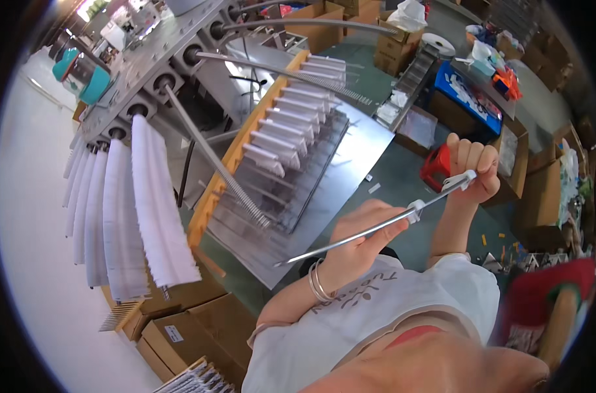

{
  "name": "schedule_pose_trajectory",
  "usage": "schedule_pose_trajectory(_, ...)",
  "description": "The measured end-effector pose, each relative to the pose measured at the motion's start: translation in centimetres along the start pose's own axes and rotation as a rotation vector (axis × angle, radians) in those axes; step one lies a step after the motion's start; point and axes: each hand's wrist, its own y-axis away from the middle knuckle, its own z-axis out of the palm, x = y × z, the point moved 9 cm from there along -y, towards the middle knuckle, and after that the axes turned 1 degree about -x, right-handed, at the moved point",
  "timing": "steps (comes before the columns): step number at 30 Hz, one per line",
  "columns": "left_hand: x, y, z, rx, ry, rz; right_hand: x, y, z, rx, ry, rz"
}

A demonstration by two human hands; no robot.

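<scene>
A thin metal rod (pixel 311 251) slants across in front of my body, its bare end pointing left toward the metal tray. My left hand (pixel 363 241), with bracelets on the wrist, has its fingers closed round the rod's middle, beside a small white piece (pixel 415 209) on it. The upper right end is gripped by my right hand (pixel 475 167), fingers curled in, with another white piece (pixel 460 181) at that end. I cannot tell what the white pieces are. Left of my hands is a rack of white strips (pixel 288 124) along a wooden bar (pixel 236 157).
A grey machine (pixel 160 59) at the upper left carries radiating metal rods (pixel 213 160), some with long white fuzzy sleeves (pixel 157 196). A shiny metal sheet (pixel 367 141) lies under the rack. Cardboard boxes (pixel 213 331), a red stool (pixel 435 169) and a blue tray (pixel 465 98) stand around.
</scene>
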Motion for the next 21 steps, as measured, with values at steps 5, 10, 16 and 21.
schedule_pose_trajectory(5, -0.8, -4.8, 0.4, 0.058, -0.081, 0.036, 0.9, -4.5, -2.9, -0.092, -0.078, -0.052)
schedule_pose_trajectory(10, -0.7, -6.0, -0.1, 0.182, 0.029, -0.077, 1.9, -6.3, -3.8, -0.090, -0.194, -0.024)
schedule_pose_trajectory(16, 1.4, -8.0, 1.2, 0.155, -0.238, 0.153, -0.3, -6.7, -5.6, -0.082, -0.124, -0.071)
schedule_pose_trajectory(21, 3.4, -8.8, 2.2, 0.134, -0.496, 0.279, -1.7, -6.5, -6.4, -0.100, -0.086, -0.104)
